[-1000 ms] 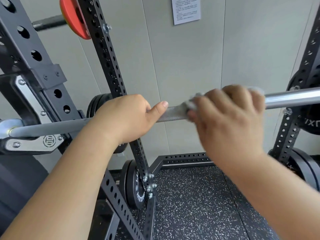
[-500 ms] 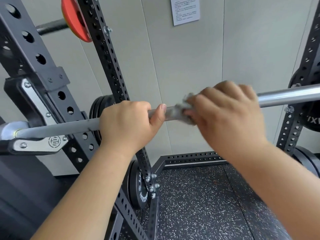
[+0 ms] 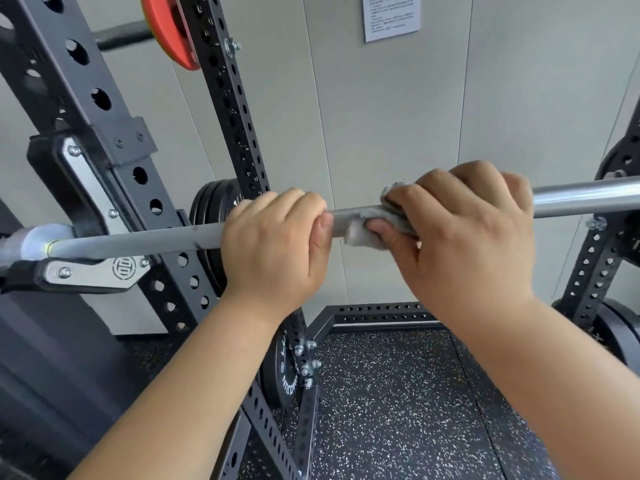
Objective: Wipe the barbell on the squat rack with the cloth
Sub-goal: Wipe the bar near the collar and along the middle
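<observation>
Looking down from the head camera, the bar [image 3: 138,242] runs across the middle of the view, a little higher at the right. Its left end lies in a steel hook [image 3: 93,271] fixed to the near post of the black rack [image 3: 86,109]. The left grip [image 3: 277,244], a bare hand, is curled over the bar from above, fingers wrapped round the far side and the thumb lying along the shaft, pointing right. Just beside it the right grip [image 3: 460,237] is clamped round the cloth [image 3: 363,237], a pale, worn wad folded about the bar. The fingers come over the top, the thumb tucks underneath, and bits of cloth stick out at the hand's left edge and above the knuckles. The left thumb tip sits very near the cloth; whether they touch I cannot tell. Right of that hand the bar shines brighter and runs to the frame edge. Black plates [image 3: 211,209] sit behind the left hand by the rear post [image 3: 235,133], another plate [image 3: 282,368] stands low near some bolts, and a red plate [image 3: 169,32] hangs at the top. A second post [image 3: 595,265] rises at the right. Below lies a speckled floor [image 3: 398,410], and a paper [image 3: 391,15] is stuck on the wall [image 3: 381,116].
</observation>
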`<move>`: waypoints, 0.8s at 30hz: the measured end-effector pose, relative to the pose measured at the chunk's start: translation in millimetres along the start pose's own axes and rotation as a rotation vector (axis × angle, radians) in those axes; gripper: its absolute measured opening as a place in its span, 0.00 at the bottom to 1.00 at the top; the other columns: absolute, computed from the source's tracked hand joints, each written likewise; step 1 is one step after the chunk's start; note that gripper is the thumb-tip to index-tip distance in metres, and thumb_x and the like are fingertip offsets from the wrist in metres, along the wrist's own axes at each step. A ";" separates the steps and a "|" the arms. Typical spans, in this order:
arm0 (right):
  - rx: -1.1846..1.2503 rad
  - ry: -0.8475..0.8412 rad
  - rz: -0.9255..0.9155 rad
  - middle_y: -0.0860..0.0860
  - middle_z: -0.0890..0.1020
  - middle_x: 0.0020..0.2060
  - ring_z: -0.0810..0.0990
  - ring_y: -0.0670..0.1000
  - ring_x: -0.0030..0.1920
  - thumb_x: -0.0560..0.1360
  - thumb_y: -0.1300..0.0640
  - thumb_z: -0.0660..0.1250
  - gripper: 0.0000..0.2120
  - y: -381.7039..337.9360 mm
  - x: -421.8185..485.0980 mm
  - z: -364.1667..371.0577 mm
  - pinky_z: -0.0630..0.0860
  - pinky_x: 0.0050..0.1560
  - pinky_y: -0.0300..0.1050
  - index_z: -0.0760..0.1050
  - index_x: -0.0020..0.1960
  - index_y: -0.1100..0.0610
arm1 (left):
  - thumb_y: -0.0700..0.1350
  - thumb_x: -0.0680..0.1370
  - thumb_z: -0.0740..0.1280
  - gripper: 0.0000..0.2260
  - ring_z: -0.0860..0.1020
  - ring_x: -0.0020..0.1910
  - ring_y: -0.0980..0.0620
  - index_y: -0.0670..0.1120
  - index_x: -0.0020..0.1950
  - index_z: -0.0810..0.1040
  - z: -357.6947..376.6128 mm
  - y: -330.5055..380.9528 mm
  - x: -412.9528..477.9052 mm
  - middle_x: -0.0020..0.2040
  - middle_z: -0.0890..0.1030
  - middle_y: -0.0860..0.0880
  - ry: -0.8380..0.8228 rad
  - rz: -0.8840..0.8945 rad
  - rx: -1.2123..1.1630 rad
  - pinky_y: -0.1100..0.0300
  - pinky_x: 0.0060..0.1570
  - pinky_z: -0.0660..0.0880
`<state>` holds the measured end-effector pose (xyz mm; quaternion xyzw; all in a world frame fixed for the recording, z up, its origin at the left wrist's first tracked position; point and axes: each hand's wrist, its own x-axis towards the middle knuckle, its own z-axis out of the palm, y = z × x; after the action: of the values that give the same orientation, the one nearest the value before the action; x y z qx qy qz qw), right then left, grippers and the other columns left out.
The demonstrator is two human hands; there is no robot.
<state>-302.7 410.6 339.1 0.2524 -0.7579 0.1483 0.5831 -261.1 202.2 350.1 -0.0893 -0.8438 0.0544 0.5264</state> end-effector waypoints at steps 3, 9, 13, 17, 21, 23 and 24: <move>-0.032 -0.006 -0.102 0.48 0.82 0.42 0.79 0.60 0.46 0.83 0.38 0.62 0.19 -23.0 6.9 12.7 0.70 0.49 0.55 0.82 0.50 0.52 | 0.52 0.86 0.50 0.21 0.75 0.39 0.45 0.46 0.49 0.80 -3.2 -4.4 -1.5 0.41 0.79 0.52 -0.037 0.039 -0.060 0.49 0.40 0.68; 0.148 -0.174 -0.205 0.48 0.82 0.39 0.78 0.58 0.41 0.81 0.40 0.63 0.17 1.2 24.6 6.2 0.69 0.39 0.48 0.82 0.49 0.52 | 0.51 0.84 0.56 0.17 0.78 0.48 0.45 0.47 0.63 0.80 -17.3 -14.4 -10.2 0.50 0.81 0.51 -0.181 0.075 -0.072 0.48 0.49 0.71; 0.058 -0.155 -0.145 0.49 0.79 0.35 0.76 0.59 0.39 0.84 0.41 0.58 0.21 -19.6 26.4 8.7 0.66 0.39 0.49 0.78 0.43 0.54 | 0.59 0.82 0.58 0.20 0.75 0.52 0.43 0.47 0.64 0.78 -25.6 -38.4 -33.9 0.52 0.78 0.49 -0.194 -0.082 0.153 0.44 0.61 0.68; -0.016 -0.194 -0.243 0.49 0.79 0.35 0.77 0.59 0.40 0.84 0.37 0.54 0.24 -40.7 27.5 18.9 0.66 0.42 0.50 0.77 0.43 0.52 | 0.62 0.81 0.56 0.21 0.75 0.48 0.43 0.47 0.57 0.77 -33.8 -64.8 -41.2 0.47 0.77 0.50 -0.184 -0.135 0.191 0.44 0.59 0.68; 0.025 -0.184 -0.092 0.48 0.71 0.26 0.71 0.56 0.30 0.84 0.43 0.55 0.23 -42.3 44.3 15.3 0.57 0.36 0.44 0.66 0.33 0.51 | 0.65 0.81 0.57 0.21 0.74 0.44 0.44 0.48 0.51 0.76 -30.8 -74.1 -41.8 0.42 0.75 0.51 -0.143 -0.153 0.198 0.45 0.53 0.69; -0.036 -0.184 -0.095 0.50 0.75 0.29 0.71 0.56 0.32 0.84 0.43 0.54 0.24 -63.0 42.1 21.3 0.59 0.39 0.47 0.72 0.34 0.52 | 0.65 0.79 0.60 0.20 0.72 0.42 0.45 0.48 0.48 0.75 -31.1 -76.8 -39.6 0.40 0.73 0.52 -0.152 -0.150 0.193 0.47 0.50 0.68; -0.061 -0.170 -0.133 0.51 0.77 0.31 0.73 0.57 0.35 0.85 0.42 0.54 0.24 -75.1 36.8 27.4 0.60 0.40 0.48 0.75 0.37 0.53 | 0.65 0.77 0.62 0.19 0.72 0.41 0.46 0.48 0.48 0.74 -32.8 -78.0 -38.1 0.40 0.72 0.52 -0.173 -0.137 0.183 0.48 0.50 0.67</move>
<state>-290.3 326.4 361.7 0.2961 -0.7903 0.0640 0.5326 -222.5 117.9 345.6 0.0217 -0.8817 0.1025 0.4601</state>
